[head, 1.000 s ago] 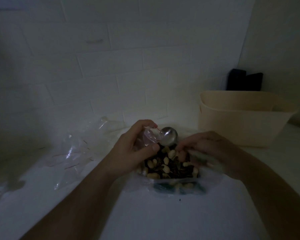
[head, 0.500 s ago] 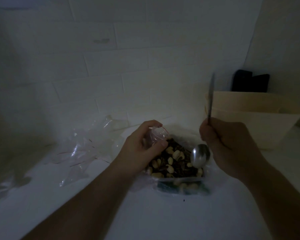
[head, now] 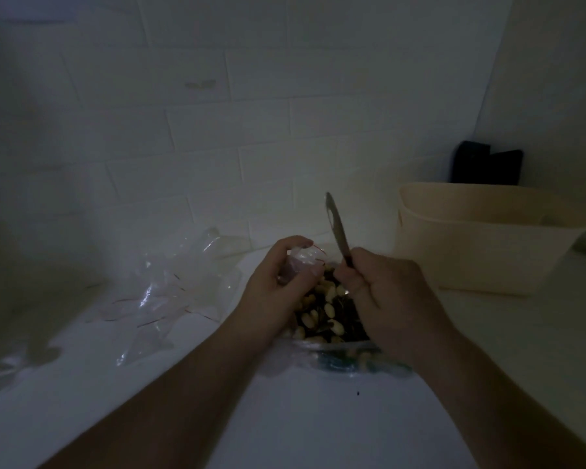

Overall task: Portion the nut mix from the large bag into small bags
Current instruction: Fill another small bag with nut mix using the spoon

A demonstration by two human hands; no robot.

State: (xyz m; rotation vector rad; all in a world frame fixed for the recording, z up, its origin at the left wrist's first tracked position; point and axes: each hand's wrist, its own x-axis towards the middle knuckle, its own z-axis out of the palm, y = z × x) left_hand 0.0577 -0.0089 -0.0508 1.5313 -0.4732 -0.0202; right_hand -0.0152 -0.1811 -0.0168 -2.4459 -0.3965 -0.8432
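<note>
The large clear bag [head: 335, 362] of nut mix [head: 325, 313] lies open on the white counter in front of me. My left hand [head: 271, 292] holds a small clear bag [head: 301, 262] just above the large bag's far left edge. My right hand [head: 389, 299] grips a metal spoon [head: 337, 228] by its handle. The handle sticks up and away from me. The spoon's bowl is hidden below my fist, down among the nuts.
A pile of empty small clear bags [head: 170, 292] lies to the left on the counter [head: 285, 418]. A beige tub [head: 481, 242] stands at the right, with a dark object [head: 487, 165] behind it in the corner. A tiled wall [head: 217, 137] closes the back.
My right hand has turned the spoon upright, swung left and lowered its bowl into the nuts, where it is now hidden. My left hand keeps holding the small bag in the same place.
</note>
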